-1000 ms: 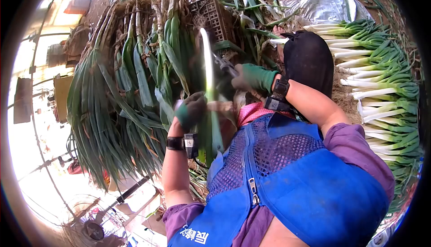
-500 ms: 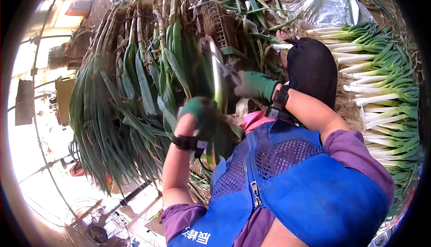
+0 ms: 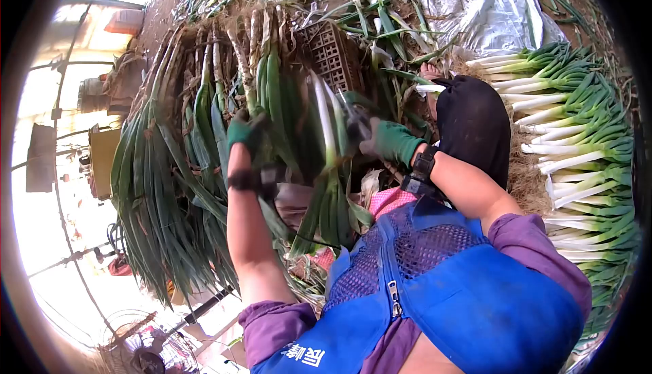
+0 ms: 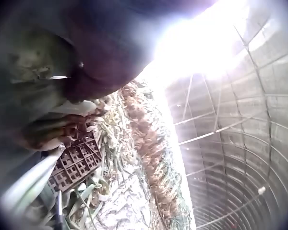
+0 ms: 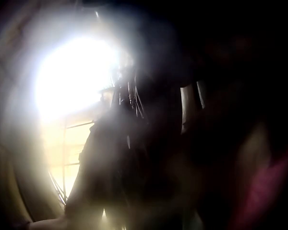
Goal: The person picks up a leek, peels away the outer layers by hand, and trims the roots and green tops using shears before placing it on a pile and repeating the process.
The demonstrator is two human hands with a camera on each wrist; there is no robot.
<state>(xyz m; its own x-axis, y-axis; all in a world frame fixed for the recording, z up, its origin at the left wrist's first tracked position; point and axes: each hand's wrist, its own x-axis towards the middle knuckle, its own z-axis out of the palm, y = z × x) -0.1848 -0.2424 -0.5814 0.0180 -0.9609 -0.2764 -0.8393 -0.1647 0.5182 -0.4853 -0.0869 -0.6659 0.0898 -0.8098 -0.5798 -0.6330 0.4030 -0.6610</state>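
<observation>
In the head view my left hand (image 3: 248, 131), in a green glove with dark fingers, grips an unpeeled green onion (image 3: 242, 68) in the pile, around the lower stalk. My right hand (image 3: 392, 141), gloved in green, holds a grey metal hand tool (image 3: 356, 119) whose exact kind is blurred. Between the hands a peeled green onion (image 3: 326, 126) stands nearly upright, white shaft up and green leaves (image 3: 331, 211) down at the lap. Its white shaft is close to the tool. The right wrist view is mostly dark.
Unpeeled green onions (image 3: 163, 163) lie heaped at left. A brown plastic crate (image 3: 331, 55) stands ahead, with trimmings (image 3: 367, 7) beyond it and a silvery sheet (image 3: 475, 7). Peeled green onions (image 3: 564, 136) lie in a row at right, beside the bent knee (image 3: 473, 122).
My left hand has let go of the peeled green onion and moved left to the unpeeled pile. The right hand stays nearly in place with its tool.
</observation>
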